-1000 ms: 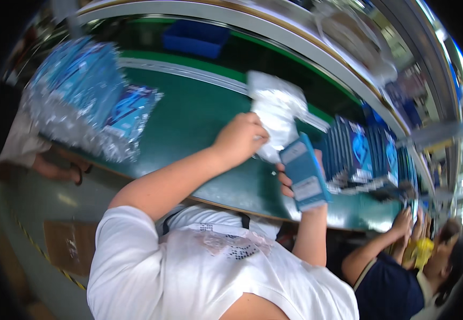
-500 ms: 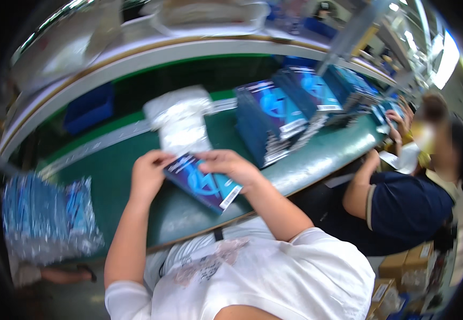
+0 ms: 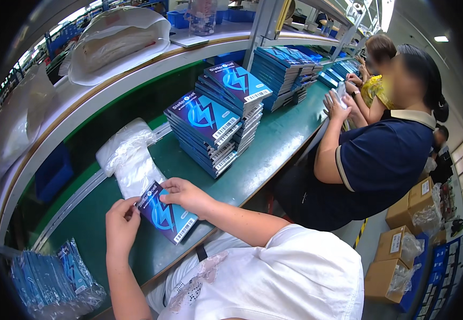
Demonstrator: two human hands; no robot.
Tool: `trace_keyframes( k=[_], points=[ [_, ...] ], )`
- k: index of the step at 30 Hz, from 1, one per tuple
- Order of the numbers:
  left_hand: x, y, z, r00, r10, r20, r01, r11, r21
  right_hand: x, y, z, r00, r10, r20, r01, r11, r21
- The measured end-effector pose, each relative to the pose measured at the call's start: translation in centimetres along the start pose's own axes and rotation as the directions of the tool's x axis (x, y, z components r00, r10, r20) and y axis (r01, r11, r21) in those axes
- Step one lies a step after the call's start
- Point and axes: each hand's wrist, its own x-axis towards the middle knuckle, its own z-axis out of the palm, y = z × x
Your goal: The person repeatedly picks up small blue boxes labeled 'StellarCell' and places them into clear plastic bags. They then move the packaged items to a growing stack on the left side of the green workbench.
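A flat dark-blue box (image 3: 164, 220) with a light-blue lightning design is tilted in front of me, low over the bench. My right hand (image 3: 188, 197) grips its upper right edge, thumb lying on the face. At the box's left corner, the fingers of my left hand (image 3: 122, 221) are pinched together; whether they hold the box or a thin bag there is hidden. Just beyond, a pile of clear plastic bags (image 3: 135, 165) spreads on the bench, its near end reaching the box. Several matching boxes stand in stacks (image 3: 204, 120) to the right of the bags.
Bagged boxes (image 3: 50, 280) stand in a row at the left of the green bench (image 3: 247, 178). A shelf (image 3: 204, 45) runs above the back edge. To my right a co-worker in a dark-blue shirt (image 3: 375, 152) handles something pale. Cardboard boxes (image 3: 391, 248) sit on the floor.
The view has turned to the right, so the bench things appear further left and more of the co-worker shows. My hands stay at the box, its near end still between them and me.
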Motion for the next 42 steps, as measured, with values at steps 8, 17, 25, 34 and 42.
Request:
trace_keyframes(
  k=[8, 17, 25, 34, 42],
  points=[
    [0.2, -1.3, -1.3, 0.995, -0.097, 0.028, 0.101, 0.981, -0.163, 1.9, -2.2, -1.9, 0.925, 0.088, 0.37, -0.007, 0.977, -0.215],
    [0.3, -1.5, -1.4, 0.996, -0.093, 0.015, 0.093, 0.994, -0.065, 2.0, -0.6, -1.2, 0.985, -0.072, 0.155, 0.078, 0.996, -0.037],
    [0.9, -1.8, -1.1, 0.998, -0.022, -0.059, 0.01, 0.98, -0.199, 1.5, 0.2, 0.0, 0.848, 0.134, 0.513, -0.318, 0.903, 0.289],
    [0.3, -3.0, -1.8, 0.948, -0.313, -0.054, 0.267, 0.878, -0.397, 1.2, -0.3, -0.2, 0.93, 0.095, 0.354, -0.148, 0.981, 0.124],
    [0.2, -1.8, -1.2, 0.97, -0.24, 0.045, 0.244, 0.953, -0.178, 0.7, -0.6, 0.3, 0.98, -0.09, 0.176, 0.078, 0.994, 0.078]
  ],
)
